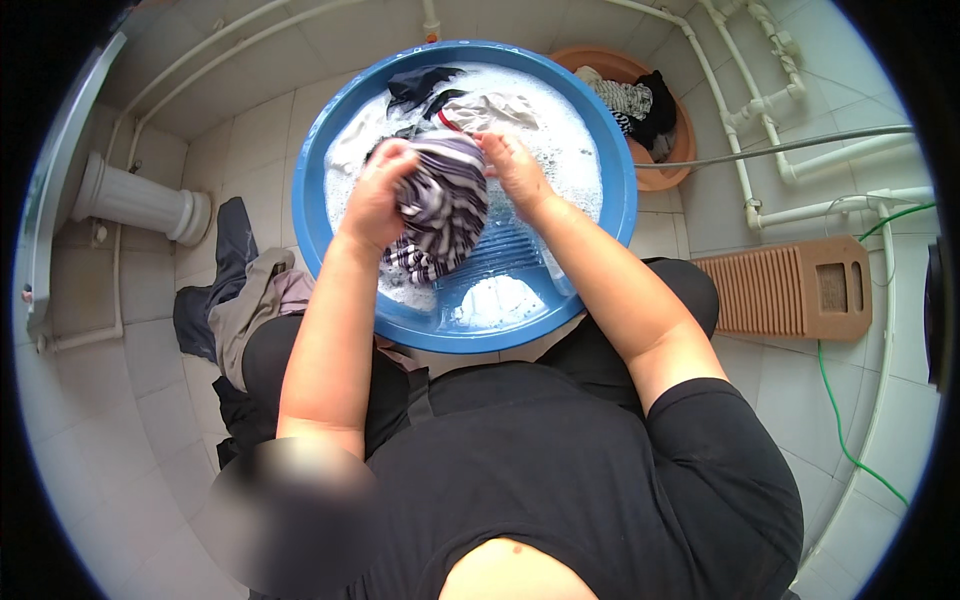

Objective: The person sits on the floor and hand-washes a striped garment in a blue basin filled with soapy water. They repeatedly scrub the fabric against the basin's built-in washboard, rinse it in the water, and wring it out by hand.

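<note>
A bunched garment with dark and white stripes [447, 195] hangs over a big round blue tub [308, 200]. My left hand [375, 200] is closed on its left side, a little blurred by motion. With bent fingers, my right hand [517, 175] grips the upper right edge of the same cloth. Below the garment, the ridged blue washboard part [495, 255] of the tub slopes toward me. White suds [565, 130] cover much of the water. A black cloth [415, 88] and a pale cloth [495, 110] lie soaking at the far side.
An orange basin [680, 165] with dark and patterned clothes stands at the far right. A brown washboard [790, 290] lies on the right by white pipes [750, 190] and a green hose [835, 410]. Loose clothes [235, 290] lie on the left floor near a white pedestal [150, 205].
</note>
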A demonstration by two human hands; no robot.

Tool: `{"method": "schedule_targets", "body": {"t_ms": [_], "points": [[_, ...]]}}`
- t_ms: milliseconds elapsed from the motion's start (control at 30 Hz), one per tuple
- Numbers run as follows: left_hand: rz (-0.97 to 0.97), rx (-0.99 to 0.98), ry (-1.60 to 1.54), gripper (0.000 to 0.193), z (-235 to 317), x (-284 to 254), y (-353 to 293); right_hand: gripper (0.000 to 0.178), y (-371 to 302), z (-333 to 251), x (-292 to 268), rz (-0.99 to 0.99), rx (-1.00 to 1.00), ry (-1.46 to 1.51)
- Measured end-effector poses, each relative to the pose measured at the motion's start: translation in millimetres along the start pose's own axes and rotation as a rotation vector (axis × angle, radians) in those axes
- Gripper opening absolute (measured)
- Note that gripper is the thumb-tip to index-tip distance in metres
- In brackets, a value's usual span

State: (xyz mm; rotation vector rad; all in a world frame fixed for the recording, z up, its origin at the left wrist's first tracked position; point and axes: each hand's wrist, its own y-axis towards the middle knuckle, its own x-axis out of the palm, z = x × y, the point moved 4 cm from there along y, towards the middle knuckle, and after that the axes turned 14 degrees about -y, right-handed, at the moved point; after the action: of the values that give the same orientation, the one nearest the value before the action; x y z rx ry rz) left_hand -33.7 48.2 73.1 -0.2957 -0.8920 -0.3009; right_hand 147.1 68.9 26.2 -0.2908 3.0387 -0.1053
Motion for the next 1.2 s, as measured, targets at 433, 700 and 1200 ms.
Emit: {"method": "schedule_targets", "body": {"t_ms": [433,700,1200], "points": [[-0.033,0.18,-0.598,0.039,54.2,-8.3,-9.9,0.035,-15.0,-17.4,27.2,-0.268,0.173,0.373],[0.588,0.001,0.241,0.075,-8.2,-68.1,-4.6,0.04,6.0,6.0,-22.4,-0.026,0.448,-0.001],[0.378,0.096,-0.068,0.036,-47.6,-61.4,20.1,0.029,-5.8,-29.9,43.0,0.064,-0.429,-0.716]]}}
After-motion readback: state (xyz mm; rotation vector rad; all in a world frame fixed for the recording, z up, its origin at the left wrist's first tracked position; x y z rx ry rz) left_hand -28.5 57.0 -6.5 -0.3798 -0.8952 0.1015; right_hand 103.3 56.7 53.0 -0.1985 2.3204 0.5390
